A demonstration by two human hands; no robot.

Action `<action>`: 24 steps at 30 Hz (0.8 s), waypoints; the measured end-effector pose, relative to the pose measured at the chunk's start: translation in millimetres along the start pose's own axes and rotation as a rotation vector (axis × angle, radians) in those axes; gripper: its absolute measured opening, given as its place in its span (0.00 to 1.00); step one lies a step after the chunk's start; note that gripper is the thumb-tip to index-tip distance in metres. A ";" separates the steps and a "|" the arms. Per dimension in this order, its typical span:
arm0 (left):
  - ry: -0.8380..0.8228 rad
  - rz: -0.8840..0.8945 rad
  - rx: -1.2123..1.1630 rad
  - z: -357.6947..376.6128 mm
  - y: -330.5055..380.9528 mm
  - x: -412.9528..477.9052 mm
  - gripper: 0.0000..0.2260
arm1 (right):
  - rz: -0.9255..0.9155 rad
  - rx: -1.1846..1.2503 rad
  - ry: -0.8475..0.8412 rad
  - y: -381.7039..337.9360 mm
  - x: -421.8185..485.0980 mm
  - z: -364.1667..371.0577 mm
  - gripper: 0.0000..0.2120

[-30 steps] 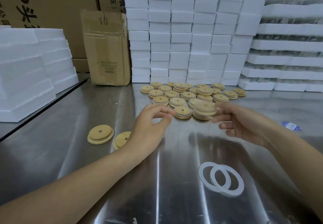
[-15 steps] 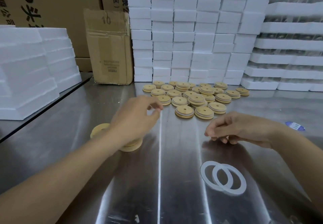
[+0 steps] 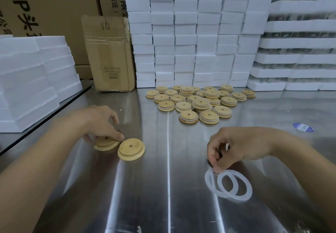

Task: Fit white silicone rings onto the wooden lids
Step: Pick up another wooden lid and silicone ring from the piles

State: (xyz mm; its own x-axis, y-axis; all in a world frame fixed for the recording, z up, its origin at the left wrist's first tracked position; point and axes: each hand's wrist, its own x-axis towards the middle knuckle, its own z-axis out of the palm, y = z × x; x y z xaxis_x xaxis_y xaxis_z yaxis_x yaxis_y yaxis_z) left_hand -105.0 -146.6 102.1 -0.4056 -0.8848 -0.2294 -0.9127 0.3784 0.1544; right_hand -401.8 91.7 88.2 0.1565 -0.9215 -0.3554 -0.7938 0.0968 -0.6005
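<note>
Many wooden lids (image 3: 200, 103) at the back of the bench (image 3: 163, 187) look done, with white showing at their rims. Two seem left to do. The left hand (image 3: 101, 123) curls over one bare lid (image 3: 107, 145) and grips its edge. The second bare lid (image 3: 131, 150) lies just beside it. The right hand (image 3: 234, 145) pinches the edge of one white ring (image 3: 207, 180). That ring overlaps the other ring (image 3: 236, 198), well apart from both bare lids.

Left hand (image 3: 99, 122) grips lid (image 3: 105, 144), right hand (image 3: 236, 145) pinches ring (image 3: 209, 183).
</note>
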 end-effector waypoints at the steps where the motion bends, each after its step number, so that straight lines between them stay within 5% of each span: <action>1: 0.044 0.018 0.010 1.4 0.2 2.7 0.23 | 0.005 -0.005 0.001 -1.1 0.0 0.3 0.04; 6: 0.294 0.168 -0.245 15.0 3.8 22.7 0.06 | 0.044 -0.045 0.028 -4.3 2.0 5.4 0.05; 11: 0.306 0.238 -0.688 31.0 17.2 28.6 0.15 | 0.034 0.003 0.142 -5.5 8.9 12.3 0.04; 18: 0.031 0.248 -1.408 41.7 62.9 2.5 0.22 | -0.166 0.233 0.434 -3.2 19.0 14.0 0.04; 24: 0.134 0.494 -1.188 64.1 92.1 -21.2 0.14 | -0.368 0.268 0.614 -7.3 22.7 14.9 0.03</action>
State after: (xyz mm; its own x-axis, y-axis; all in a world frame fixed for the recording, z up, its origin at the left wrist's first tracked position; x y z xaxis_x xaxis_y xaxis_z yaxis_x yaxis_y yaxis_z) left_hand -183.7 -75.5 59.5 -0.6141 -0.7678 0.1829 -0.0378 0.2600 0.9649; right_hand -383.7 75.7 73.9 -0.0333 -0.9481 0.3162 -0.5718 -0.2414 -0.7841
